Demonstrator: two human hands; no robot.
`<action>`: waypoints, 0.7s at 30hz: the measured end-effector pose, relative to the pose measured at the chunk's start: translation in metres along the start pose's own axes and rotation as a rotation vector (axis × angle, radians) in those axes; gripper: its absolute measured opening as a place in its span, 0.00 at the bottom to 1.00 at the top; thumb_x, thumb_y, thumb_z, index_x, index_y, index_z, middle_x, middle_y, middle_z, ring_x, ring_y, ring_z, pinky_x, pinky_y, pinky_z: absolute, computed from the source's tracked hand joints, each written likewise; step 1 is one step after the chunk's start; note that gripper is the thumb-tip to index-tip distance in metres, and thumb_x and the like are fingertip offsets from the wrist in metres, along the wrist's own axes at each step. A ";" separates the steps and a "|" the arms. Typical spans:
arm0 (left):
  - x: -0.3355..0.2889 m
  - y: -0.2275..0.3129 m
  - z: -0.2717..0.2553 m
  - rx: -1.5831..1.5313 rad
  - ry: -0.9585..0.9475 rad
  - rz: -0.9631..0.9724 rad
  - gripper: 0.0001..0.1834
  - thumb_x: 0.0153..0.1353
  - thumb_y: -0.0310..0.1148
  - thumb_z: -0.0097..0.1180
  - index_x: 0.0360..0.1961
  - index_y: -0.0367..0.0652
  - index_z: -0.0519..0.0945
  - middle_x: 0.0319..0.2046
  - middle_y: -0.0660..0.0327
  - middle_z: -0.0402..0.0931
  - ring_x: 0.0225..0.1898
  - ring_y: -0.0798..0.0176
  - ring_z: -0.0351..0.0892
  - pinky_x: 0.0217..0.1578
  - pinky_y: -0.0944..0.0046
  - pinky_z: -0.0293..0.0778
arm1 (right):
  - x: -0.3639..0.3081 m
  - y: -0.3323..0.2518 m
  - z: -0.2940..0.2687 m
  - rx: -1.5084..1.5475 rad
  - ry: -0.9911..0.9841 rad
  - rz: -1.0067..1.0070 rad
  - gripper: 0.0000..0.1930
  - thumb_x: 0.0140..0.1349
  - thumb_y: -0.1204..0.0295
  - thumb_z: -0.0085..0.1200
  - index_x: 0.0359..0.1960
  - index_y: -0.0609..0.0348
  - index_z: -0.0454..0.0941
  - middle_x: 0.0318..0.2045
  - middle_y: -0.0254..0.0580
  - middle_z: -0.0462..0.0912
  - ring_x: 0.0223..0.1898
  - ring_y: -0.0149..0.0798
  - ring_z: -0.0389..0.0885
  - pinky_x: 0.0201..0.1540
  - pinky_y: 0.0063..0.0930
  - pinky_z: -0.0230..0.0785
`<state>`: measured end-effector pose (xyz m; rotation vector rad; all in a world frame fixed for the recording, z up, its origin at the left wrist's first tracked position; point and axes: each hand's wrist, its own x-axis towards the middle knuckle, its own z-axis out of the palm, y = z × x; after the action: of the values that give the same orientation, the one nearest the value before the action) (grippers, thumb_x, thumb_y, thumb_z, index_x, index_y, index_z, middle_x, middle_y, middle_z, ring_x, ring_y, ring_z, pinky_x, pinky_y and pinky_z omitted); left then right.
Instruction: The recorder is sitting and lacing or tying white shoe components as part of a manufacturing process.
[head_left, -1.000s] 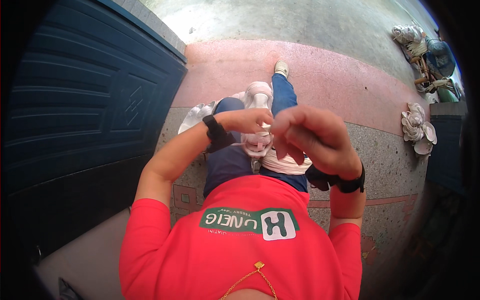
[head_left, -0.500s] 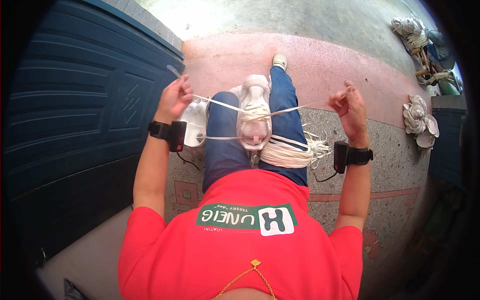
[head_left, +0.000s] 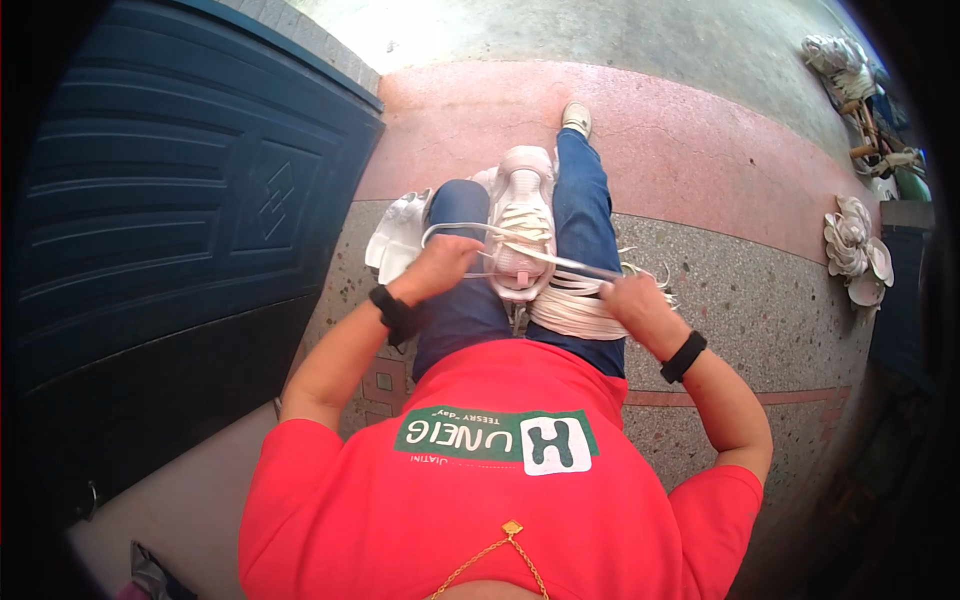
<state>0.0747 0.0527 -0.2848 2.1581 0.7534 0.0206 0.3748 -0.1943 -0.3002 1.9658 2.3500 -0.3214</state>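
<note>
Head view: whitish-pink shoe (head_left: 524, 188), cream laces (head_left: 525, 222) crisscrossed, pink tab (head_left: 523, 279).

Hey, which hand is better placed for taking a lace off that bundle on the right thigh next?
Probably the right hand: it's beside the lace bundle, though apparently gripping a taut lace. The left hand is beyond the shoe.

The bare left hand (head_left: 443, 266), half a second ago raised wide of the knees, is now lower and close beside the pale pink-and-white mesh shoe (head_left: 525, 186); the bare right hand (head_left: 640, 308) is down at the bundle of long cream laces (head_left: 572, 312); the thin white lace (head_left: 580, 267), earlier stretched to both sides, now loops loosely near the left hand and slants down to the right.
</note>
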 end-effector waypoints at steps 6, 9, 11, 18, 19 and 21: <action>-0.010 -0.006 0.020 -0.066 0.125 -0.155 0.13 0.68 0.32 0.58 0.47 0.34 0.86 0.32 0.49 0.87 0.32 0.59 0.87 0.36 0.59 0.80 | 0.027 0.028 -0.020 -0.056 0.200 0.209 0.01 0.62 0.73 0.54 0.34 0.54 0.77 0.31 0.40 0.85 0.40 0.42 0.85 0.48 0.38 0.70; -0.005 -0.006 0.026 -0.040 0.165 -0.161 0.12 0.69 0.32 0.58 0.45 0.34 0.87 0.32 0.47 0.86 0.34 0.52 0.88 0.37 0.56 0.80 | 0.040 0.013 -0.008 0.168 0.456 0.160 0.04 0.61 0.74 0.55 0.37 0.57 0.79 0.39 0.44 0.85 0.49 0.46 0.83 0.54 0.41 0.70; -0.003 -0.010 0.034 0.003 0.213 -0.141 0.12 0.69 0.33 0.58 0.42 0.34 0.86 0.32 0.45 0.85 0.35 0.46 0.87 0.37 0.53 0.80 | 0.048 -0.010 0.003 0.326 0.474 0.138 0.06 0.61 0.75 0.55 0.39 0.59 0.80 0.46 0.47 0.84 0.55 0.48 0.80 0.58 0.43 0.69; 0.004 -0.002 0.045 0.177 0.282 -0.075 0.10 0.70 0.32 0.55 0.37 0.36 0.83 0.32 0.43 0.83 0.36 0.37 0.83 0.37 0.43 0.77 | 0.070 -0.041 0.024 0.380 0.516 0.231 0.05 0.60 0.73 0.56 0.35 0.60 0.82 0.51 0.48 0.83 0.59 0.51 0.77 0.59 0.45 0.67; 0.004 0.000 0.048 0.191 0.286 -0.060 0.10 0.70 0.32 0.55 0.37 0.37 0.83 0.32 0.44 0.83 0.35 0.37 0.83 0.37 0.43 0.77 | 0.071 -0.041 0.024 0.374 0.519 0.245 0.05 0.60 0.73 0.56 0.34 0.60 0.82 0.52 0.48 0.82 0.59 0.51 0.77 0.59 0.45 0.67; 0.004 0.002 0.051 0.220 0.294 -0.054 0.09 0.69 0.32 0.55 0.37 0.38 0.83 0.33 0.45 0.83 0.35 0.37 0.83 0.37 0.43 0.78 | 0.076 -0.044 0.024 0.361 0.518 0.266 0.05 0.59 0.74 0.55 0.33 0.60 0.82 0.52 0.47 0.82 0.59 0.51 0.76 0.58 0.45 0.66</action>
<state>0.0927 0.0179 -0.3179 2.3717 1.0224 0.2420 0.3159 -0.1329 -0.3317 2.7905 2.3805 -0.2560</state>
